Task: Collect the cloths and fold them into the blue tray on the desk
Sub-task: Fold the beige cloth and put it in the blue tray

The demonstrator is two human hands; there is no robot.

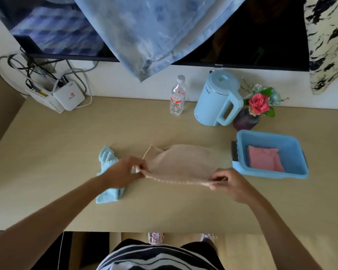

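Two hands pinch the near edge of a beige cloth [180, 162] spread on the tan, matte desk [66, 152]. Left hand [125, 172] closes finger and thumb on the cloth's near-left corner; right hand [229, 184] closes likewise on its near-right corner, so the scalloped hem runs taut between them. The cloth is soft and napped, its far part resting on the desk just left of the blue tray [299, 152]. This tray is rectangular, smooth plastic, and holds a folded pink cloth [263, 159] lying flat on its floor. A crumpled light-blue cloth [107, 193] with a scalloped edge lies left of the beige cloth, farther from the tray, partly under the left wrist. Behind the tray stand a dark vase of artificial flowers [260, 103], a pale-blue kettle [217, 100] with unreadable lettering, and a clear bottle [177, 98] with a red-and-white label. The television [261, 36] bezel beyond carries small lettering, blurred, apparently "Hisense".
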